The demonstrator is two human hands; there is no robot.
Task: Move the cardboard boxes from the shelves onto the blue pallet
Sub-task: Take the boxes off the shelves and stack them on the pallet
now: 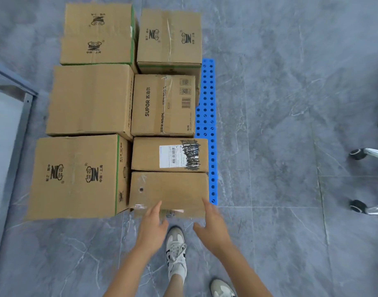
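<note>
Hands: our left hand (152,224) and right hand (211,221) are both spread, fingers straight, holding nothing. They reach the near edge of the plain box (168,190). We cannot tell whether the fingertips touch the cardboard or hover just above it.
Task's things: seven cardboard boxes sit packed in two columns on the blue pallet (207,99), of which only a strip shows along the right side.
Plain box: it is nearest us in the right column, touching the labelled box (169,154) behind it and just beside the near-left box (76,176).
Overhang risk: we judge that its near face reaches the pallet's near corner or slightly past it. With too little support underneath, it could tip toward us.
Skew risk: our hands meet the box at different points. If one pushes harder, the box could twist and stick out over the pallet's right strip.
Chain risk: a hard shove would drive the labelled box into the SUPOR box (163,105) and disturb the row.
Foot risk: our shoe (176,249) stands just below that near edge, so a sliding box would land on it.
Surroundings: the grey shelf frame (12,82) is near the left column, and another person's shoes (367,154) are well apart on the right. We would need to watch both when turning away.
</note>
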